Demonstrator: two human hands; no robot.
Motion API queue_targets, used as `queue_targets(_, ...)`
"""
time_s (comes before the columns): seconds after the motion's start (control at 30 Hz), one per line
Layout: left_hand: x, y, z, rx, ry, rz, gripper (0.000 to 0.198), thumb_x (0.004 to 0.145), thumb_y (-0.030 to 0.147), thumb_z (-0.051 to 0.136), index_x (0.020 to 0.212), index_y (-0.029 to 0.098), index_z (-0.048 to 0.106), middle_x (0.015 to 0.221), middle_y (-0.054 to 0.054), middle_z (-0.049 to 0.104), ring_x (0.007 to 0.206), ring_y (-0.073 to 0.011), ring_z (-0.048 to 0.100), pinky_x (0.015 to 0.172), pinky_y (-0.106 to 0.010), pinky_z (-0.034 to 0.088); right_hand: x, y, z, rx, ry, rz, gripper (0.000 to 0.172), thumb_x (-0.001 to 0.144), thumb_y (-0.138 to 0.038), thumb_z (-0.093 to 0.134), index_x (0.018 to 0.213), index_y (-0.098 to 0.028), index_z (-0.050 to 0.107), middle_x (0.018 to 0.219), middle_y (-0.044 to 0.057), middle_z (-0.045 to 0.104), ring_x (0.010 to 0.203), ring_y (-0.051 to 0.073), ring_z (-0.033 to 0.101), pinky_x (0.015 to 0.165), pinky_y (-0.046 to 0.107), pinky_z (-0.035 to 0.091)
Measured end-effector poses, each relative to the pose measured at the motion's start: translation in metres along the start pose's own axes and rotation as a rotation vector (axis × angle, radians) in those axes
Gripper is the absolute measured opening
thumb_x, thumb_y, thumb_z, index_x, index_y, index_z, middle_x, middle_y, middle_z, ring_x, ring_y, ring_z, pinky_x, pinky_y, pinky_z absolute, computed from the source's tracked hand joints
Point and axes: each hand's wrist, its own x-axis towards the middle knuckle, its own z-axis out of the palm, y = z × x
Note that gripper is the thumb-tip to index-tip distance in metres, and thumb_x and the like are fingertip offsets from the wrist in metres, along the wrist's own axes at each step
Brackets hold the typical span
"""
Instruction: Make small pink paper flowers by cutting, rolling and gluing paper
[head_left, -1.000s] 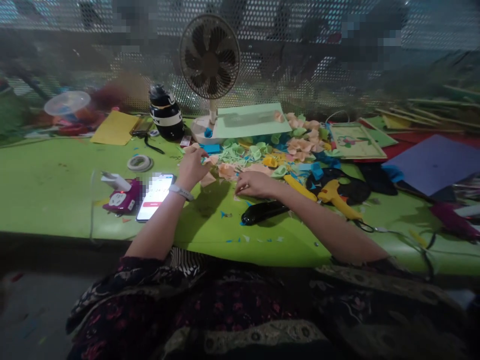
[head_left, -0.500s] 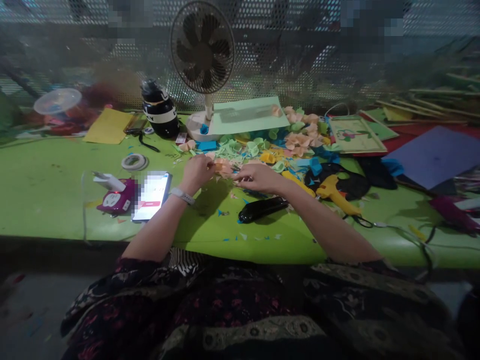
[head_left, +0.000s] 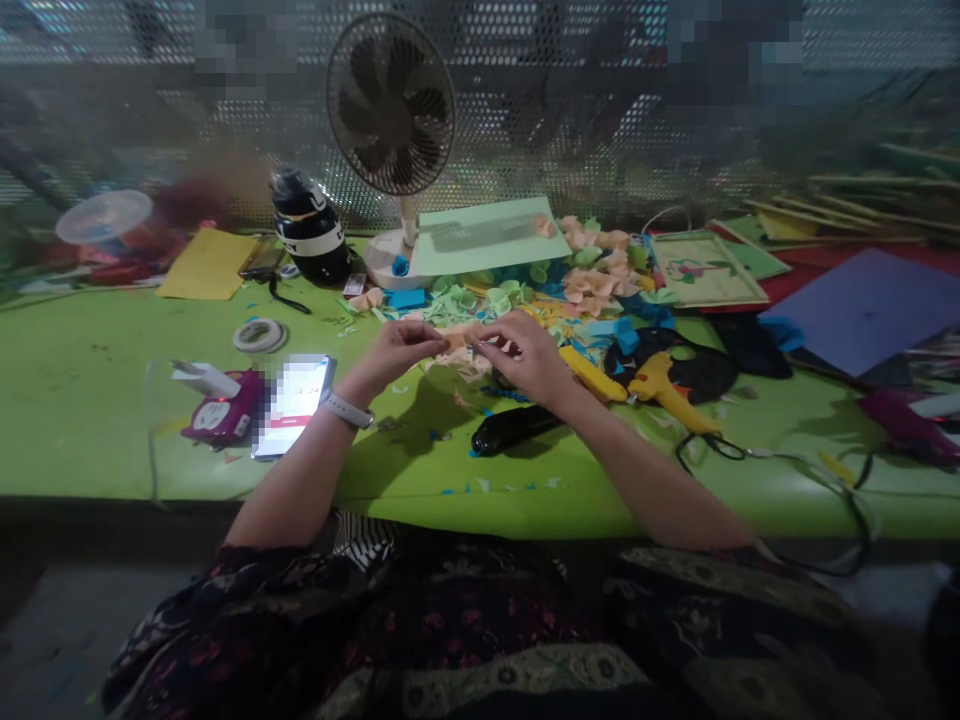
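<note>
A small piece of peach-orange paper (head_left: pixel 460 335) is stretched between my two hands over the green table. The thumb and fingers of my left hand (head_left: pixel 396 352) pinch its left end. My right hand (head_left: pixel 523 355) pinches its right end, with the fingers curled and partly hiding the grip. Behind and below the hands spread cut paper scraps and folded paper petals (head_left: pixel 510 297) in green, orange, yellow and blue. A black stapler (head_left: pixel 514 430) lies on the table just below my right hand.
A lit phone (head_left: pixel 296 405), purple socket block (head_left: pixel 225 405) and tape roll (head_left: pixel 259 335) lie left. Behind stand a black bottle (head_left: pixel 311 230) and a fan (head_left: pixel 391 105). To the right is a yellow glue gun (head_left: pixel 667 390) with a trailing cord.
My hands have shifted, and the peach-orange paper now shows stretched between the fingertips. My right hand's fingers are drawn up more. The whole view has shifted slightly.
</note>
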Motion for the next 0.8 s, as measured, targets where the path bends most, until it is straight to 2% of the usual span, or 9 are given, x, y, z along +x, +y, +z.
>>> queue_targets(0.13,-0.002,0.001,0.006,0.011,0.088,0.133,0.025,0.076,0.033,0.078,0.091,0.017,0.067,0.076,-0.002,0.067,0.069,-0.0124,0.062,0.066,-0.026,0.05,0.0,0.002,-0.003,0.034,0.033,0.046,0.009,0.09,-0.024,0.064,0.083,-0.019,0.068,0.084,0.003,0.06,0.074,0.016,0.058,0.069,0.031,0.051)
queue_targets(0.23,-0.006,0.006,0.012,0.218,0.152,0.326,0.018,0.084,0.034,0.073,0.092,0.018,0.069,0.095,-0.007,0.069,0.092,-0.0175,0.065,0.085,-0.034,0.053,0.0,0.002,-0.004,0.068,0.047,0.116,0.007,0.087,-0.023,0.067,0.082,-0.019,0.068,0.081,0.002,0.06,0.071,0.014,0.056,0.068,0.029,0.049)
queue_targets(0.3,-0.008,0.007,0.015,0.358,0.159,0.436,0.02,0.082,0.037,0.076,0.091,0.02,0.071,0.108,-0.009,0.067,0.108,-0.022,0.062,0.097,-0.041,0.049,0.001,0.001,-0.004,0.083,0.053,0.149,0.006,0.085,-0.022,0.068,0.08,-0.019,0.069,0.08,0.002,0.061,0.072,0.014,0.056,0.067,0.028,0.049)
queue_targets(0.4,-0.008,0.001,0.018,0.426,0.131,0.483,0.028,0.073,0.038,0.084,0.09,0.02,0.072,0.116,-0.011,0.066,0.114,-0.0261,0.06,0.101,-0.047,0.048,0.0,-0.002,-0.003,0.121,0.059,0.191,0.007,0.083,-0.023,0.067,0.078,-0.019,0.069,0.08,0.002,0.062,0.07,0.014,0.056,0.067,0.029,0.048)
queue_targets(0.47,-0.006,-0.005,0.02,0.333,0.111,0.419,0.027,0.074,0.039,0.083,0.088,0.019,0.071,0.112,-0.011,0.069,0.107,-0.0249,0.064,0.096,-0.045,0.053,0.0,-0.003,-0.002,0.159,0.058,0.232,0.008,0.083,-0.025,0.067,0.077,-0.019,0.069,0.08,0.002,0.063,0.069,0.014,0.056,0.067,0.029,0.048)
queue_targets(0.6,-0.005,-0.008,0.02,0.023,0.03,0.116,0.034,0.075,0.046,0.08,0.087,0.016,0.068,0.086,-0.005,0.072,0.08,-0.0175,0.071,0.074,-0.032,0.061,0.0,-0.001,0.0,0.273,0.051,0.323,0.013,0.08,-0.031,0.068,0.078,-0.018,0.069,0.078,0.002,0.065,0.069,0.014,0.056,0.067,0.029,0.047)
queue_targets(0.7,-0.007,-0.003,0.02,-0.059,-0.014,-0.051,0.041,0.07,0.052,0.082,0.084,0.016,0.067,0.081,-0.004,0.071,0.078,-0.0188,0.074,0.06,-0.025,0.06,-0.001,0.001,0.005,0.35,0.027,0.385,0.017,0.079,-0.034,0.067,0.079,-0.017,0.069,0.075,0.001,0.066,0.067,0.014,0.056,0.065,0.028,0.046)
queue_targets(0.8,-0.009,0.001,0.02,-0.04,-0.02,-0.095,0.046,0.068,0.055,0.082,0.081,0.015,0.065,0.079,-0.005,0.071,0.078,-0.0213,0.075,0.052,-0.022,0.057,-0.001,0.001,0.008,0.35,0.009,0.39,0.019,0.079,-0.036,0.067,0.079,-0.017,0.068,0.075,0.002,0.067,0.066,0.013,0.056,0.064,0.028,0.046)
